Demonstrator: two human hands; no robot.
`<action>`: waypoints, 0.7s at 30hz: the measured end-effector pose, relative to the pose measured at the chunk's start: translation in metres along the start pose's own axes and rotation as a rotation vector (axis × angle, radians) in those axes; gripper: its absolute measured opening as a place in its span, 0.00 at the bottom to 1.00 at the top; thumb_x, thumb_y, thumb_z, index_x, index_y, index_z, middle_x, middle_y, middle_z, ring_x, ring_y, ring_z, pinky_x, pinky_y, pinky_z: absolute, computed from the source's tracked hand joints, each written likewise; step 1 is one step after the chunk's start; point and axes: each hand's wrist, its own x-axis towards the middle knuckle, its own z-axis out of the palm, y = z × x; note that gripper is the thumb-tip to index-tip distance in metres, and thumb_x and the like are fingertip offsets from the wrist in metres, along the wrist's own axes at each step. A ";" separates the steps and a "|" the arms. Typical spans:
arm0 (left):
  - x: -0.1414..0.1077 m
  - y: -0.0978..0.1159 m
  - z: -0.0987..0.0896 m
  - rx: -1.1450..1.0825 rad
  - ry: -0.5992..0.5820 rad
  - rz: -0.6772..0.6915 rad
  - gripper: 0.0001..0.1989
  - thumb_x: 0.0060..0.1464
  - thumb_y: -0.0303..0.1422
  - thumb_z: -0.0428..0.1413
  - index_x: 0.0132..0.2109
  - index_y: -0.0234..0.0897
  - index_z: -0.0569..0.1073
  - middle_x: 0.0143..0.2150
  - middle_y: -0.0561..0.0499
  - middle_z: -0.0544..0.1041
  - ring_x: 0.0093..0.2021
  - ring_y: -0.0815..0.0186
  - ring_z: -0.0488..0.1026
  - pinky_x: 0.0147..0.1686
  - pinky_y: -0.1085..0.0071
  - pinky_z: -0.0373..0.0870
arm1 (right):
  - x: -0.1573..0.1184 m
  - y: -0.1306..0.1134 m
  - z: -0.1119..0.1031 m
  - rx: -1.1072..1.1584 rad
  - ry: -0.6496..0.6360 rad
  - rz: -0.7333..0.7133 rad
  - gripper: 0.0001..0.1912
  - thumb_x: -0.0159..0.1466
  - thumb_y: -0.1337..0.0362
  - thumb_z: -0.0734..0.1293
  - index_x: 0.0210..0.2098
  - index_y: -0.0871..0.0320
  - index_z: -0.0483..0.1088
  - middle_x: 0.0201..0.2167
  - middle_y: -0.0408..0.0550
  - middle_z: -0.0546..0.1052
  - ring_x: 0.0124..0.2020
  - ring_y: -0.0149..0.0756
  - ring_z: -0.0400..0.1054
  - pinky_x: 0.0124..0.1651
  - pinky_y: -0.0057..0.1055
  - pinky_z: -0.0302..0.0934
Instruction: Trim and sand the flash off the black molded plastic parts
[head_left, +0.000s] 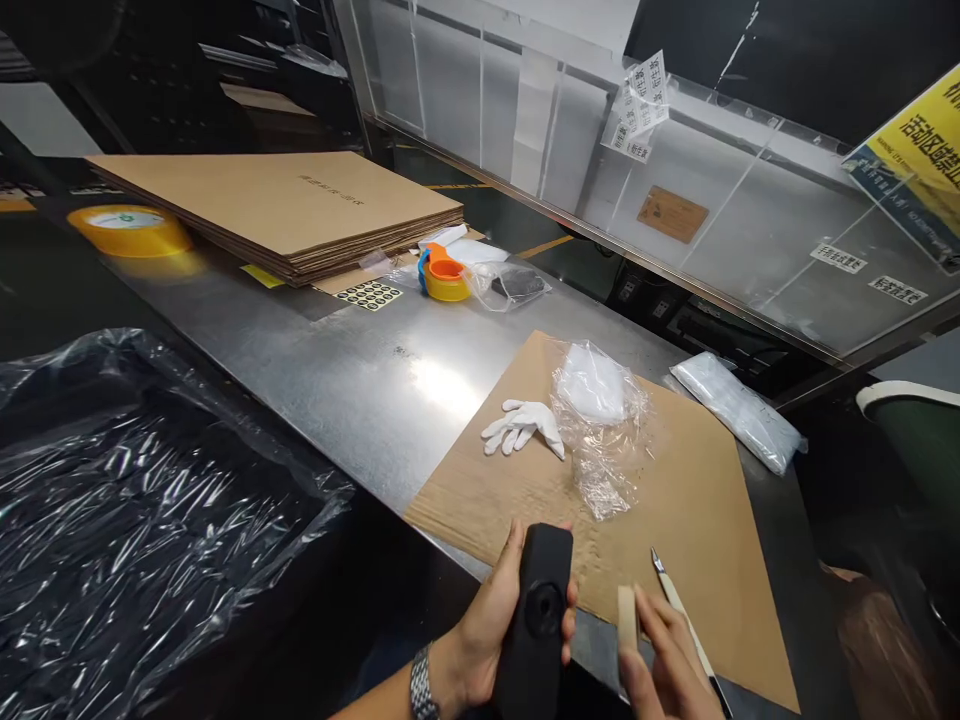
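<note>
Left hand (487, 625) wrapped around a black oblong device (538, 615), thumb on its left edge, fingertips curled over the right edge, round recess facing up. Right hand (667, 660) pinching a small pale eraser-like block (627, 618) upright between thumb and fingers, just right of the device, not touching it. Beside that hand, to its right, a slim craft knife (679, 605) lying on brown cardboard sheet (697, 500). Beyond both hands: white glove (521, 425), crumpled clear plastic bag (604, 430). Far off to the left, stacked flat cartons (277, 205), yellow tape roll (129, 230).
</note>
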 end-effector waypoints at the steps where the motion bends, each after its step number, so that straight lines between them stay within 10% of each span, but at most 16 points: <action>1: 0.000 -0.004 0.000 0.041 0.005 -0.052 0.33 0.52 0.58 0.40 0.56 0.41 0.62 0.23 0.51 0.73 0.19 0.66 0.70 0.19 0.73 0.67 | 0.009 -0.003 0.000 -0.032 -0.020 -0.064 0.27 0.60 0.71 0.63 0.59 0.50 0.60 0.45 0.54 0.69 0.45 0.46 0.67 0.38 0.38 0.69; 9: -0.006 -0.016 -0.003 0.066 0.040 -0.072 0.28 0.57 0.51 0.41 0.49 0.34 0.69 0.23 0.52 0.74 0.21 0.67 0.69 0.22 0.75 0.63 | 0.034 -0.026 0.019 0.055 -0.351 -0.398 0.27 0.61 0.74 0.59 0.59 0.58 0.57 0.42 0.55 0.67 0.40 0.38 0.63 0.39 0.37 0.64; 15: -0.006 -0.020 -0.009 0.351 0.104 -0.084 0.36 0.52 0.59 0.37 0.49 0.35 0.72 0.20 0.51 0.71 0.19 0.68 0.65 0.20 0.75 0.61 | 0.056 -0.016 -0.001 -0.124 -0.348 -0.324 0.25 0.61 0.76 0.58 0.57 0.59 0.58 0.44 0.56 0.65 0.43 0.40 0.61 0.42 0.41 0.64; 21: -0.007 -0.006 -0.008 0.158 0.114 0.022 0.29 0.56 0.52 0.43 0.58 0.43 0.64 0.36 0.50 0.74 0.32 0.68 0.72 0.34 0.74 0.66 | 0.015 -0.037 0.021 -0.272 -0.404 -0.430 0.16 0.60 0.70 0.60 0.48 0.60 0.66 0.35 0.54 0.69 0.33 0.39 0.64 0.31 0.35 0.66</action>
